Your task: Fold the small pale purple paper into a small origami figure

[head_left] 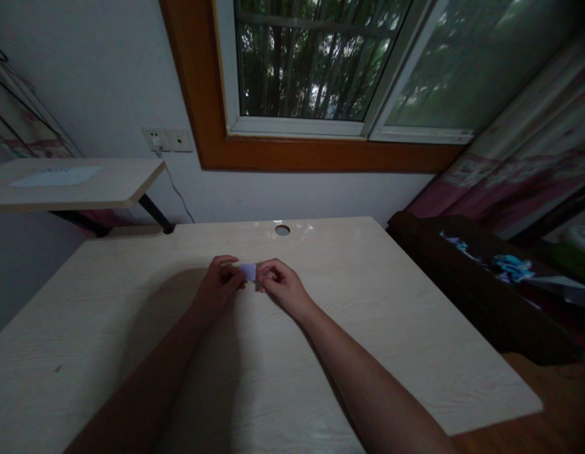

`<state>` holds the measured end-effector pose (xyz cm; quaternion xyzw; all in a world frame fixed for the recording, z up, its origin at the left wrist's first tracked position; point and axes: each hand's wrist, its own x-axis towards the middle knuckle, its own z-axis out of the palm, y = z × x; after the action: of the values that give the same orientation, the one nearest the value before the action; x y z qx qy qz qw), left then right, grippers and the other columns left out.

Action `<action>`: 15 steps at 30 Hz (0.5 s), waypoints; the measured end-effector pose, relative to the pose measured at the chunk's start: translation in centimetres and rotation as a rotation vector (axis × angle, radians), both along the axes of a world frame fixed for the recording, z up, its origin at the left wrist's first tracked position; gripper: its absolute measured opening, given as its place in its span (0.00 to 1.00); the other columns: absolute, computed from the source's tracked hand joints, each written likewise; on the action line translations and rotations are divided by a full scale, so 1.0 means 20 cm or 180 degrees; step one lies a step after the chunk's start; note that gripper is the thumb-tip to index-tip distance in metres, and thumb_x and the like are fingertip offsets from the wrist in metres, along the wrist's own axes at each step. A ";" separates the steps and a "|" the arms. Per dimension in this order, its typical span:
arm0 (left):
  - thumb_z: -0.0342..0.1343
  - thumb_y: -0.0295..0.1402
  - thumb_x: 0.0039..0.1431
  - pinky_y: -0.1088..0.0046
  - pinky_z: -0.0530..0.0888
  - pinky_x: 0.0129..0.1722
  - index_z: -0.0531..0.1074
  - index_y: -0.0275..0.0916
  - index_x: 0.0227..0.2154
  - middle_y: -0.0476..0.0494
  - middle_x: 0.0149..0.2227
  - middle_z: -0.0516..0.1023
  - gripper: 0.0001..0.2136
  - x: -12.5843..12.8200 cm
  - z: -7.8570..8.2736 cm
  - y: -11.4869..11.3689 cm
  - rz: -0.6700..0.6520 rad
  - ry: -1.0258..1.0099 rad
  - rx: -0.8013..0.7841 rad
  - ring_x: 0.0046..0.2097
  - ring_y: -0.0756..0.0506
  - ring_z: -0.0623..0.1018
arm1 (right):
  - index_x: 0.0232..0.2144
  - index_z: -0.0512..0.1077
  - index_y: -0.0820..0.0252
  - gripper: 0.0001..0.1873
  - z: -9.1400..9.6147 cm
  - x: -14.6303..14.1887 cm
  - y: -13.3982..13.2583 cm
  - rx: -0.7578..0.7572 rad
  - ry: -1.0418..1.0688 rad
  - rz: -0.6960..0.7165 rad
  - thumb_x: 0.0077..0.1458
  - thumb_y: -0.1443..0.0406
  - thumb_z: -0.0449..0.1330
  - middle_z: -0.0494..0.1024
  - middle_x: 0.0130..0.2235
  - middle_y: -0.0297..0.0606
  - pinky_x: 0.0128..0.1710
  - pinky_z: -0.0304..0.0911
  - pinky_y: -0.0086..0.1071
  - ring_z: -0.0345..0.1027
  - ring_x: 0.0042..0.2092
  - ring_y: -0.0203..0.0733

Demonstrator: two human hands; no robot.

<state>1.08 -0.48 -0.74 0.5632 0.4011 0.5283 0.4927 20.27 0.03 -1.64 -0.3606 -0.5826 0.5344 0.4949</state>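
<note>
The head camera looks forward-down over the desk [283,359].

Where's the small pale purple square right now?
In the head view, the small pale purple square is just left of centre, between the left hand and right hand, over the pale wood-grain desk.

A small pale-purple square [248,272] is held by the fingers of the left hand [221,278] and right hand [281,281] – over a pale desk [368,340] – and a window [302,69] is seen beyond.
</note>
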 end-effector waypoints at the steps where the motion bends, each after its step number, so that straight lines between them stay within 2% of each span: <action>1: 0.62 0.33 0.54 0.74 0.73 0.32 0.62 0.41 0.45 0.55 0.26 0.74 0.18 0.00 0.00 0.00 -0.0027 -0.0019 0.0000 0.28 0.51 0.76 | 0.38 0.74 0.58 0.08 0.00 0.00 0.00 0.0043 -0.0115 0.0008 0.53 0.64 0.63 0.74 0.25 0.30 0.27 0.61 0.26 0.67 0.25 0.33; 3: 0.62 0.33 0.55 0.74 0.73 0.32 0.62 0.40 0.44 0.55 0.25 0.74 0.17 0.00 0.00 0.00 -0.0084 -0.0015 -0.0013 0.28 0.51 0.76 | 0.38 0.76 0.58 0.09 0.00 0.01 0.00 0.0142 -0.0288 0.0060 0.53 0.64 0.63 0.74 0.25 0.32 0.28 0.61 0.27 0.68 0.26 0.33; 7: 0.63 0.34 0.54 0.74 0.73 0.32 0.63 0.40 0.42 0.55 0.26 0.73 0.16 0.00 -0.01 0.00 -0.0102 0.0025 -0.0037 0.28 0.51 0.76 | 0.36 0.78 0.57 0.07 0.00 0.01 0.01 0.0282 -0.0403 0.0117 0.54 0.63 0.63 0.77 0.32 0.36 0.33 0.66 0.30 0.72 0.30 0.36; 15: 0.64 0.39 0.53 0.72 0.74 0.34 0.67 0.38 0.36 0.50 0.31 0.75 0.14 0.00 0.00 -0.02 -0.0093 0.0254 -0.0140 0.31 0.49 0.78 | 0.35 0.78 0.58 0.09 0.01 0.01 0.00 0.0106 -0.0297 0.0007 0.52 0.61 0.65 0.78 0.30 0.37 0.33 0.66 0.30 0.72 0.30 0.37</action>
<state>1.05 -0.89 -0.64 0.5786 0.4238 0.4892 0.4963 20.42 0.07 -1.50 -0.3762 -0.6143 0.5078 0.4726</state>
